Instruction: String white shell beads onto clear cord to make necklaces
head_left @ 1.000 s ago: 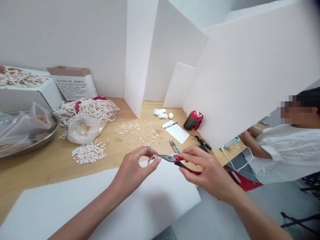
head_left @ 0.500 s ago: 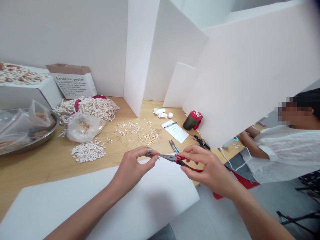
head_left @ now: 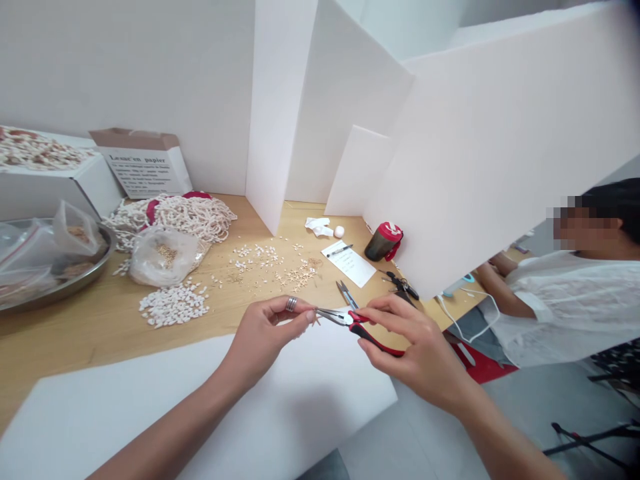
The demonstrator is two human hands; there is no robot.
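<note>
While the left hand [head_left: 267, 333] pinches a small pale piece [head_left: 317, 321] in its grip, the right hand [head_left: 413, 340] clasps red-handled pliers [head_left: 358, 329] above the near white board [head_left: 125, 387].

Count: one left hand [head_left: 273, 327], one right hand [head_left: 414, 337]. Pliers [head_left: 349, 320] numbered one pair, blue snips [head_left: 345, 293] one. There was one pen [head_left: 340, 251], one written note [head_left: 356, 271], one red-lidded cup [head_left: 381, 244], one printed paper bag [head_left: 147, 171], one metal bowl [head_left: 77, 285] and one co-worker [head_left: 575, 300]. White pieces [head_left: 174, 305] formed one large heap, too many to count; star-shaped pieces [head_left: 300, 275] were likewise too many.
</note>
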